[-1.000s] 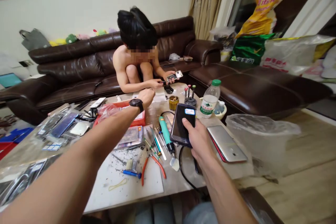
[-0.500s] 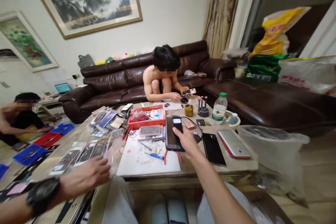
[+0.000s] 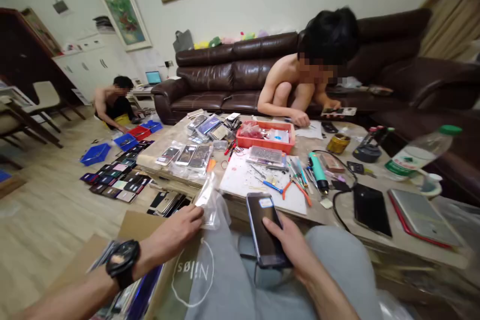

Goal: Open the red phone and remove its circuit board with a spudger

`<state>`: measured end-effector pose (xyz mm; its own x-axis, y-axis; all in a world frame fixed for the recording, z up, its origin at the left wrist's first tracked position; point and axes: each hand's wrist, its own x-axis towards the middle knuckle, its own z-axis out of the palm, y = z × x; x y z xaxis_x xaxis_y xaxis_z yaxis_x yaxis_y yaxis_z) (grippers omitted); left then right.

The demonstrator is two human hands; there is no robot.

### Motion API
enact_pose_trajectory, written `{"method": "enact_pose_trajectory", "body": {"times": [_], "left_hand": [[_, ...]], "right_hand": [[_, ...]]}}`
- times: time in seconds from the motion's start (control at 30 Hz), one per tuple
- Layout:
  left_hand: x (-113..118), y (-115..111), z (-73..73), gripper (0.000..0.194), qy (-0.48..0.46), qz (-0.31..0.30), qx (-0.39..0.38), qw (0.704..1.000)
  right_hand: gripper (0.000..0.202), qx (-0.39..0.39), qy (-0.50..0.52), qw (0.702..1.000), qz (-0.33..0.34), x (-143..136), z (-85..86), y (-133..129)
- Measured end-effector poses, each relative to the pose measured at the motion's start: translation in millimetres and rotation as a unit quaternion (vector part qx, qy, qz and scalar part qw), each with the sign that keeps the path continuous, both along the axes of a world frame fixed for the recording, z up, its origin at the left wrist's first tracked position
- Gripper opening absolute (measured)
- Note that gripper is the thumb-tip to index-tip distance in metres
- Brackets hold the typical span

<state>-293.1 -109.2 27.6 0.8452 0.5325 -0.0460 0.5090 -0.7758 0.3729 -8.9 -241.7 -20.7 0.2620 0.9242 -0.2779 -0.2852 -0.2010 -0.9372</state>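
Note:
My right hand (image 3: 290,242) grips a dark smartphone (image 3: 264,235) with a white label near its top, the thumb lying on the screen. The phone is over my lap, just off the table's front edge. To the left, my left hand (image 3: 183,227) pinches a clear plastic bag (image 3: 210,205) by its edge, above my left knee. The bag looks flat; whether anything is in it cannot be made out. A white mat (image 3: 240,175) on the table bears a blue screwdriver (image 3: 272,186) and orange-handled pliers (image 3: 298,191).
A red tray (image 3: 266,146) stands behind the mat, bagged phones (image 3: 186,155) to its left. At the right are a black phone (image 3: 372,210), a silver device (image 3: 423,215) and a tilted-looking bottle (image 3: 420,155). One person sits across the table, another at the far left by blue bins (image 3: 95,154).
The view has turned left and down. My right hand has brought the phone from above the mat to over my lap. The plastic bag now hangs more clearly from my left hand.

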Motion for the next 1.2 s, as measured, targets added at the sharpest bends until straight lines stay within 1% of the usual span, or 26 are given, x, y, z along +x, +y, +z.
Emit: {"method": "enact_pose_trajectory", "body": {"times": [0.07,0.13,0.23,0.3,0.37,0.5,0.57,0.63,0.8,0.87,0.97,1.13,1.2], "left_hand": [[-11.0,-3.2,-3.2,0.029,-0.002,0.021,-0.021,1.0],[-18.9,-4.9,-11.7,0.031,-0.013,0.059,-0.033,0.998],[-24.1,-3.3,-28.2,0.034,-0.037,0.142,-0.029,0.989],[-26.4,-1.0,-35.3,0.035,-0.05,0.194,-0.027,0.979],[-30.3,1.0,-35.9,0.035,-0.057,0.225,-0.031,0.972],[-37.2,1.0,-22.6,0.037,-0.064,0.235,-0.037,0.969],[-34.1,-1.5,-17.2,0.037,-0.073,0.232,-0.026,0.97],[-24.6,-4.8,-17.4,0.039,-0.087,0.228,-0.009,0.97],[9.7,-14.5,-32.7,0.046,-0.119,0.237,0.002,0.964],[17.1,-18.8,-34.5,0.045,-0.123,0.253,-0.004,0.96],[15.7,-25.1,-26.1,0.042,-0.113,0.267,-0.023,0.957],[-1.0,-31.4,1.3,0.031,-0.074,0.237,-0.089,0.965],[-4.3,-32.4,6.8,0.024,-0.067,0.229,-0.115,0.964]], "right_hand": [[0.056,-0.002,0.002,1.0,0.018,-16.8,-6.9,-6.8],[0.052,0.001,0.003,0.999,0.036,-31.9,-12.9,-11.4],[0.05,0.004,0.001,0.998,0.06,-45.9,-19.4,-13.7],[0.049,0.002,-0.001,0.998,0.071,-48.1,-21.9,-13.7],[0.048,-0.003,-0.004,0.997,0.073,-46.7,-23.3,-13.3],[0.048,-0.013,-0.012,0.998,0.065,-42.7,-25.3,-12.3],[0.048,-0.013,-0.011,0.998,0.066,-42.7,-25.8,-11.9],[0.048,-0.009,-0.008,0.998,0.069,-43.5,-25.7,-11.6],[0.05,-0.001,-0.006,0.997,0.072,-44.3,-24.5,-11.9],[0.051,-0.006,-0.003,0.997,0.075,-43.4,-24.2,-12.8],[0.053,-0.015,0.004,0.996,0.083,-41.5,-23.7,-14.2],[0.05,-0.017,0.007,0.994,0.109,-43.2,-18.3,-14.0],[0.051,-0.013,0.004,0.993,0.12,-46.7,-14.4,-13.4]]}}
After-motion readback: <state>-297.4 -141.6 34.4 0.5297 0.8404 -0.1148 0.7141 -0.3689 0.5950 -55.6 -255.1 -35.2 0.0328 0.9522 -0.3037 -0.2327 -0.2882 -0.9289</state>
